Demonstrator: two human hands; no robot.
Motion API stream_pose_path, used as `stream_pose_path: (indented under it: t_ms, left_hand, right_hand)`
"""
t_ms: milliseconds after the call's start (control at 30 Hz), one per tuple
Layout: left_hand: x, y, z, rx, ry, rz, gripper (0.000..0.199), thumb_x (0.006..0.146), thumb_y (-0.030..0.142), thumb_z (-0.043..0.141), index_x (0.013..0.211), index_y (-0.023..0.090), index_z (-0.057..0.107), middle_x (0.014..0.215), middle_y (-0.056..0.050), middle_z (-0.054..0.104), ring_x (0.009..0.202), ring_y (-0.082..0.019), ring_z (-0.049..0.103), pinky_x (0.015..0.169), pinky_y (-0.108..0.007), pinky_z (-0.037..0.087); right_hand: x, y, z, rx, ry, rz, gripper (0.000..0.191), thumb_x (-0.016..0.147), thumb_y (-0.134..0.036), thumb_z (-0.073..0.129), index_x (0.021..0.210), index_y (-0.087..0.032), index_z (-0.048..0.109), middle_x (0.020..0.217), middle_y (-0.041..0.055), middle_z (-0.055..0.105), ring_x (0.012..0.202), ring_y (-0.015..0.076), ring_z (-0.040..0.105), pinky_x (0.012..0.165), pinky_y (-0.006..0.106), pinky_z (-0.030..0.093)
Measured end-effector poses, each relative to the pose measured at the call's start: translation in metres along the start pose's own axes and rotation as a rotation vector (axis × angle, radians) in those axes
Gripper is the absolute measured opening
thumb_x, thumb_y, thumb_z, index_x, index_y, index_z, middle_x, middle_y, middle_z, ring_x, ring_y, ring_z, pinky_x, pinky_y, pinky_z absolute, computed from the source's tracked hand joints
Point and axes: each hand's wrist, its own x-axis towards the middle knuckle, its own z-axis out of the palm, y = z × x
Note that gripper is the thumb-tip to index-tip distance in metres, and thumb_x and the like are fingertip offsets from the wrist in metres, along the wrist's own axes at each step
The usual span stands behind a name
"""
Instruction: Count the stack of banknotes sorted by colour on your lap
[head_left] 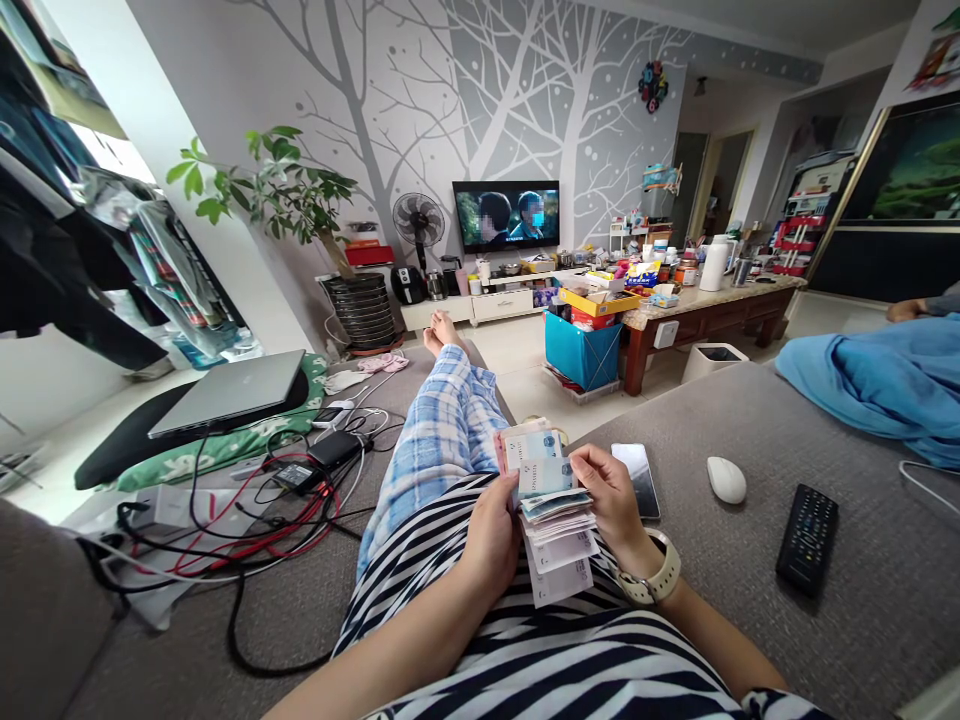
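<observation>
A folded stack of banknotes is held above my lap, its lower ends fanned out toward my striped shirt. My left hand grips the stack's left side, thumb on top. At the upper right corner, my right hand pinches a bluish note between thumb and fingers; a pale watch is on that wrist. More notes, some pinkish, stick out beyond the far end of the stack. Just right of my right hand, a phone lies on the grey sofa.
A white mouse, a black remote control and a blue cloth lie to the right. Tangled cables and a laptop are on the left. Beyond stand a blue storage box and a cluttered coffee table.
</observation>
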Motion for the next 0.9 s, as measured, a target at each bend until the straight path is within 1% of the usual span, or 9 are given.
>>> stream_pose_path:
  t_ms: [167,367,567,633,700,800,900]
  left_hand:
    - [0.0005,-0.0007,-0.0001,-0.013,-0.005,0.003,0.025,0.074,0.028,0.070,0.090,0.010,0.075,0.088,-0.009,0.077,0.081,-0.022,0.068,0.083,-0.035,0.052]
    - [-0.0023,0.0028,0.0032,-0.006,0.011,0.017,0.019,0.071,0.027,0.073,0.081,0.012,0.076,0.077,-0.005,0.076,0.072,-0.019,0.066,0.075,-0.030,0.052]
    - [-0.0031,0.0020,0.0042,-0.040,0.048,0.013,0.028,0.069,0.034,0.075,0.086,0.011,0.076,0.086,-0.009,0.078,0.079,-0.023,0.069,0.081,-0.035,0.053]
    - [-0.0030,0.0011,0.0033,-0.034,0.041,0.016,0.029,0.070,0.034,0.075,0.087,0.011,0.076,0.086,-0.010,0.078,0.080,-0.024,0.070,0.081,-0.036,0.053]
    - [-0.0033,0.0012,0.0030,-0.032,0.026,0.016,0.028,0.070,0.034,0.075,0.087,0.012,0.076,0.086,-0.009,0.077,0.080,-0.023,0.070,0.080,-0.036,0.053]
    - [-0.0052,0.0036,0.0044,-0.034,0.020,0.011,0.024,0.068,0.031,0.077,0.085,0.013,0.076,0.083,-0.007,0.077,0.077,-0.021,0.069,0.078,-0.034,0.053]
    - [-0.0079,0.0064,0.0065,-0.029,0.019,-0.020,0.024,0.064,0.029,0.081,0.083,0.014,0.074,0.080,-0.006,0.076,0.072,-0.019,0.067,0.075,-0.032,0.052]
  right_hand:
    - [-0.0001,-0.0006,0.0002,0.019,0.004,-0.004,0.032,0.093,-0.042,0.059,0.072,-0.018,0.060,0.061,-0.0030,0.047,0.056,0.0127,0.039,0.053,0.026,0.030]
    - [-0.0001,-0.0024,0.0002,0.024,0.010,-0.012,0.032,0.092,-0.044,0.061,0.071,-0.019,0.060,0.060,-0.0028,0.048,0.055,0.0127,0.040,0.052,0.026,0.031]
    - [-0.0026,-0.0036,0.0021,0.129,-0.020,0.044,0.041,0.095,-0.050,0.054,0.069,-0.019,0.061,0.054,-0.0004,0.056,0.046,0.0116,0.042,0.047,0.026,0.030]
    - [-0.0029,-0.0043,0.0023,0.105,-0.035,0.056,0.038,0.093,-0.047,0.059,0.067,-0.019,0.060,0.053,-0.0007,0.057,0.046,0.0112,0.043,0.048,0.026,0.031]
    - [-0.0021,-0.0046,0.0024,0.059,-0.035,0.076,0.034,0.087,-0.044,0.067,0.066,-0.019,0.058,0.052,-0.0026,0.055,0.047,0.0110,0.043,0.049,0.025,0.032]
    - [0.0005,-0.0035,0.0031,0.010,0.027,0.106,0.034,0.078,-0.040,0.076,0.063,-0.020,0.053,0.052,-0.0061,0.046,0.048,0.0096,0.038,0.048,0.024,0.029]
    - [0.0032,-0.0006,0.0038,0.038,0.061,0.135,0.035,0.073,-0.038,0.079,0.068,-0.021,0.050,0.058,-0.0073,0.043,0.051,0.0095,0.036,0.049,0.023,0.029]
